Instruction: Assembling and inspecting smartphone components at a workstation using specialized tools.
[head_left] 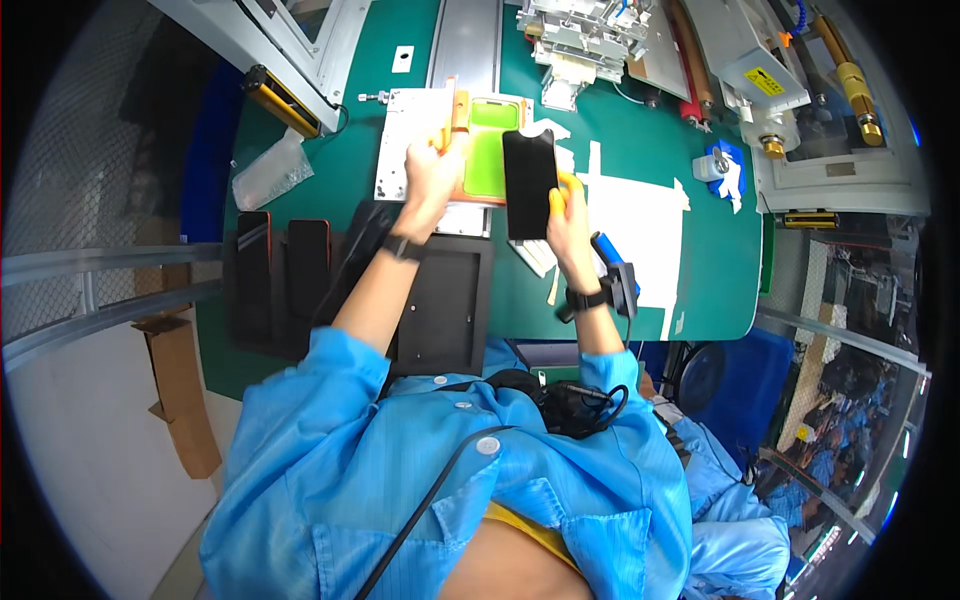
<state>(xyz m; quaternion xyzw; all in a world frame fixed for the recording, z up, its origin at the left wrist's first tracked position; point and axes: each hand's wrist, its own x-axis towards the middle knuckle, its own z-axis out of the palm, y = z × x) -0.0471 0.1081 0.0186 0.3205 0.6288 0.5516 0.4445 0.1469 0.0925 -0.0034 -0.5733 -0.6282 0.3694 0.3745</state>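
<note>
Nearest wearer: black tray (447, 300) on green mat (700, 270). Beyond it, right hand (566, 215), yellow fingertips closed on edge of dark phone (529, 184), phone upright, lifted over mat. Left hand (432, 172) just left, resting on orange frame (480, 150) of green-faced jig; grip closure cannot be confirmed. Two dark phones (282, 268) lie far left. Grey machine (585, 35) at rear.
</note>
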